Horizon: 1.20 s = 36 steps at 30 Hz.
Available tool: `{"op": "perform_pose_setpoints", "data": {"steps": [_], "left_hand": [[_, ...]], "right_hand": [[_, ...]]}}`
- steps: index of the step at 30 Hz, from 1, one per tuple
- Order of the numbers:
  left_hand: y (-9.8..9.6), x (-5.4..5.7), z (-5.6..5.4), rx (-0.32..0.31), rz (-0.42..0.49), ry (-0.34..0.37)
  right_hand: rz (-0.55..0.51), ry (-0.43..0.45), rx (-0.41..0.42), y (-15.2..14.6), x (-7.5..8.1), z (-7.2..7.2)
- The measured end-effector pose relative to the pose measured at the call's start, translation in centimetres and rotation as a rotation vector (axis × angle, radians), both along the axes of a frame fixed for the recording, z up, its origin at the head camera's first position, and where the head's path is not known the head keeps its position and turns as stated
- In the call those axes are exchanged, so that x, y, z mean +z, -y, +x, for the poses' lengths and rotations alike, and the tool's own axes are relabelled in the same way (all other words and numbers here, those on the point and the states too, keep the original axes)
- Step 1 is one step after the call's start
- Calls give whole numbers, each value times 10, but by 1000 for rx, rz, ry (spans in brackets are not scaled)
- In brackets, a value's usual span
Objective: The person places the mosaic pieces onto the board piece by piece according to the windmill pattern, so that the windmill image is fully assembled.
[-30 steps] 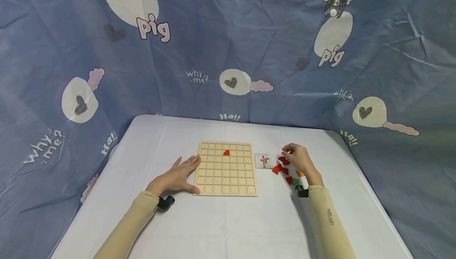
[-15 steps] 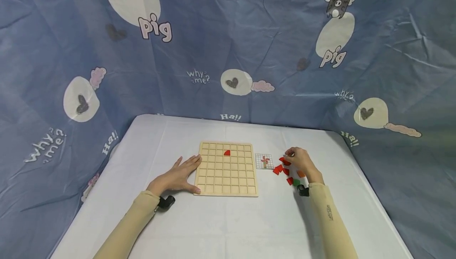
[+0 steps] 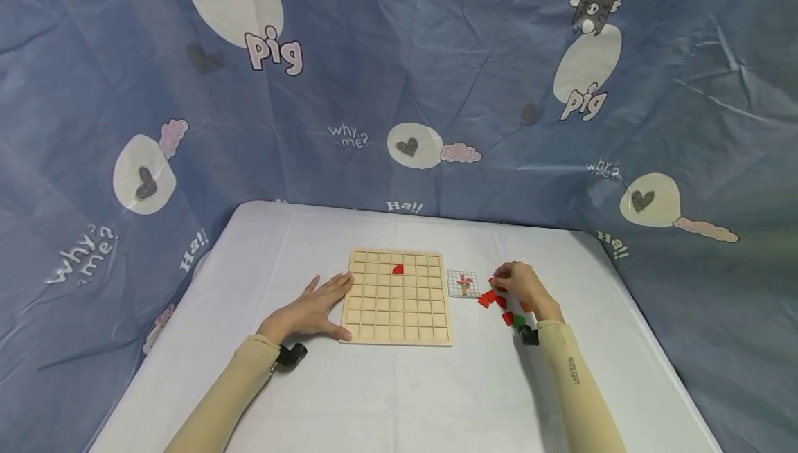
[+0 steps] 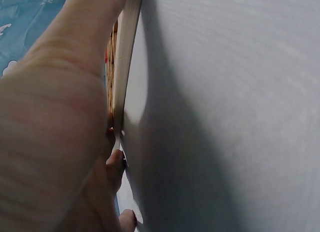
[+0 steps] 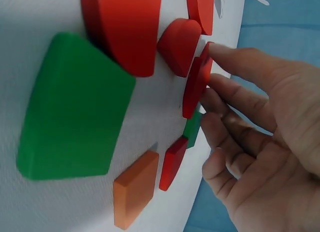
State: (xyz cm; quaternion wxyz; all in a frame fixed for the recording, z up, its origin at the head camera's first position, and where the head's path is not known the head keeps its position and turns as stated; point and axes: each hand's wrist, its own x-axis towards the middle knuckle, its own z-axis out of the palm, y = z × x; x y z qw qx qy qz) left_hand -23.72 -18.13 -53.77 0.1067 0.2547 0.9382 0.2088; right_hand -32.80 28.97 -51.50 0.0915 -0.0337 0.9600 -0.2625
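My left hand (image 3: pixel 314 306) rests with spread fingers along the left edge of a wooden grid board (image 3: pixel 396 314). In the left wrist view the board's rim (image 4: pixel 126 56) runs beside that hand. One red quarter-circle piece (image 3: pixel 397 269) sits in a cell of the board's second row. My right hand (image 3: pixel 526 285) reaches down over the loose pieces at right. In the right wrist view its thumb and forefinger pinch a red piece (image 5: pixel 196 89), which is partly hidden by the fingers.
A picture card (image 3: pixel 456 291) with a pinwheel pattern lies right of the board. Around the right hand are several red pieces (image 5: pixel 132 31), a large-looking green piece (image 5: pixel 75 111), a smaller green piece (image 5: pixel 192 131) and an orange piece (image 5: pixel 136 189). A patterned blue cloth (image 3: pixel 349 58) hangs behind the table.
My right hand has lowered slightly onto the red pieces and its fingers have closed in on one. The left hand and the board have stayed in place.
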Motion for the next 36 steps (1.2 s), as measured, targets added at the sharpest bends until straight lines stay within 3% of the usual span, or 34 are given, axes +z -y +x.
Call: {"op": "perform_pose_setpoints", "data": {"steps": [10, 25, 36], "left_hand": [[0, 0, -2, 3, -5, 5], [0, 1, -1, 0, -3, 2], [0, 0, -1, -3, -9, -1]], "right_hand": [[25, -2, -7, -4, 0, -1], [-20, 6, -19, -3, -1, 0], [-14, -40, 55, -1, 0, 3]]}}
